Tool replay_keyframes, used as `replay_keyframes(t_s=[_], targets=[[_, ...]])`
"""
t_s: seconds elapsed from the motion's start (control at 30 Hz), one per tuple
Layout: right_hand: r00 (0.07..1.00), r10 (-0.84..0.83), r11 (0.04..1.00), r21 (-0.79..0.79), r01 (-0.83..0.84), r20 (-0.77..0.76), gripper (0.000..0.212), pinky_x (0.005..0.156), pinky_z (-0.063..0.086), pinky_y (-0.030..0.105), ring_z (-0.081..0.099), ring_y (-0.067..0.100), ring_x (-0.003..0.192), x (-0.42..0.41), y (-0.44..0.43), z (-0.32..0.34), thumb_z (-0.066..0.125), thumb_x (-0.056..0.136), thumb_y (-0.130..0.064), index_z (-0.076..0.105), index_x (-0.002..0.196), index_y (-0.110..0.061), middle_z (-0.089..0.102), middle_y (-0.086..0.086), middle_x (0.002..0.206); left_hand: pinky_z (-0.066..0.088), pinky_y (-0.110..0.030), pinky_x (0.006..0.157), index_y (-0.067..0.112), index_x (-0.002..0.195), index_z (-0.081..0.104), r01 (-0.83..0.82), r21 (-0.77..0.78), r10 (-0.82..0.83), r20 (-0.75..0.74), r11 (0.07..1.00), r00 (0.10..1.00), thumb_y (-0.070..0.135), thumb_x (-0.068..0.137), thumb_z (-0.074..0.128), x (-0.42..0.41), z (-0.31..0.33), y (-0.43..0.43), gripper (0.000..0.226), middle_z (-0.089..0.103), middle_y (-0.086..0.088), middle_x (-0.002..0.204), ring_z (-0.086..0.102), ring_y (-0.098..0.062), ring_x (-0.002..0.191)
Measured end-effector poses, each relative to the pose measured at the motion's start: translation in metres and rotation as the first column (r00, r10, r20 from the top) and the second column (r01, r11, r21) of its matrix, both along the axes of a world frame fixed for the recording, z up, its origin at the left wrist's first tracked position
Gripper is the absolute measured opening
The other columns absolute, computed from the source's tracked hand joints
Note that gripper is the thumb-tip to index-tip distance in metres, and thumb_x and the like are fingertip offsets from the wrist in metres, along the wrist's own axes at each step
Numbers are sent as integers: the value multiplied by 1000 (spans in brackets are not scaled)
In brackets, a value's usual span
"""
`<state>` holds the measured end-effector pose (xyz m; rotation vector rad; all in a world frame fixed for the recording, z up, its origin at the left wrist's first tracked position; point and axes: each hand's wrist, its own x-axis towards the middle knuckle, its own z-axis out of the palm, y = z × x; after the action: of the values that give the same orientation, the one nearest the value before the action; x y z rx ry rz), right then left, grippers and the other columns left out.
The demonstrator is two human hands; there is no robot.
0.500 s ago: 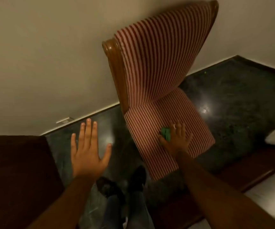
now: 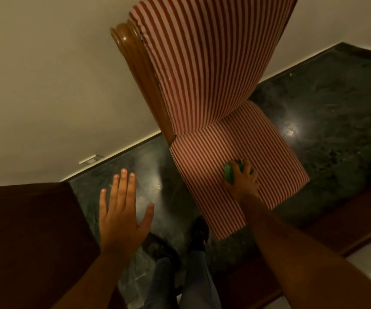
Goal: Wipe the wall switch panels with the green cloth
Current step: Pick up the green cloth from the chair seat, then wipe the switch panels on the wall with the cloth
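The green cloth (image 2: 230, 175) is bunched up on the seat of a red-and-white striped chair (image 2: 204, 90). My right hand (image 2: 242, 182) is down on the seat with its fingers curled around the cloth. My left hand (image 2: 122, 210) hovers over the dark floor to the left, palm down, fingers spread, holding nothing. A small white wall plate (image 2: 90, 159) sits low on the wall just above the floor, left of the chair. No other switch panel is in view.
A cream wall (image 2: 46, 85) runs behind the chair. The dark polished floor (image 2: 325, 130) reflects lights. Dark wooden furniture (image 2: 24, 241) stands at the lower left, and a wooden bed edge (image 2: 336, 230) at the lower right. My shoes (image 2: 199, 233) are below the chair.
My right hand has closed its fingers around the green cloth on the seat. The view has tilted a little closer to the chair. My left hand stays spread.
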<state>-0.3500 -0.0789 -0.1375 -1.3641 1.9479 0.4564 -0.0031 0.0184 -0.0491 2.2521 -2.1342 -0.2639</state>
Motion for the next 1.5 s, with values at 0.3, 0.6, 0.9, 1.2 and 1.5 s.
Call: replay_keyframes(t_s=[0.3, 0.6, 0.9, 1.2, 1.5], targets=[[999, 50, 988, -149, -50, 0, 80, 120, 37, 61, 27, 41, 152, 22, -5, 47, 71, 96, -45, 32, 163, -28, 16, 10, 171, 1, -50, 139, 13, 177, 18, -13, -68, 13, 9, 998, 1000, 64, 105, 37, 10, 45, -16, 90, 6, -4, 186, 5, -24, 173], [986, 81, 834, -551, 11, 143, 78, 114, 42, 63, 36, 41, 148, 89, -65, 199, 84, 84, -36, 51, 154, -25, 28, 10, 169, 1, -48, 139, 15, 178, 17, 0, -327, -11, -32, 945, 999, 60, 107, 41, 21, 158, -88, 88, 8, -5, 186, 10, -27, 172], [951, 246, 393, -916, 82, 190, 72, 106, 45, 57, 48, 40, 130, 137, -135, 388, 90, 75, -32, 59, 139, -22, 41, 10, 157, 1, -47, 139, 18, 179, 13, -22, -587, 28, 2, 809, 1000, 58, 105, 45, 54, 307, -150, 90, 8, -6, 186, 8, -23, 172], [842, 442, -46, -930, 364, 308, 66, 114, 43, 55, 45, 45, 133, 212, -159, 557, 86, 75, -8, 58, 135, -8, 37, 17, 158, 11, -51, 139, 17, 179, 15, 124, -749, -50, 121, 651, 991, 56, 107, 46, 108, 464, -171, 87, 6, -3, 187, 8, -24, 173], [737, 648, -281, -839, 465, 192, 61, 114, 44, 42, 41, 38, 140, 277, -143, 717, 75, 83, -26, 55, 140, -16, 32, 9, 162, 0, -49, 140, 23, 179, 1, 76, -890, 127, 148, 450, 981, 57, 107, 40, 144, 613, -171, 88, -4, -4, 187, 2, -23, 173]])
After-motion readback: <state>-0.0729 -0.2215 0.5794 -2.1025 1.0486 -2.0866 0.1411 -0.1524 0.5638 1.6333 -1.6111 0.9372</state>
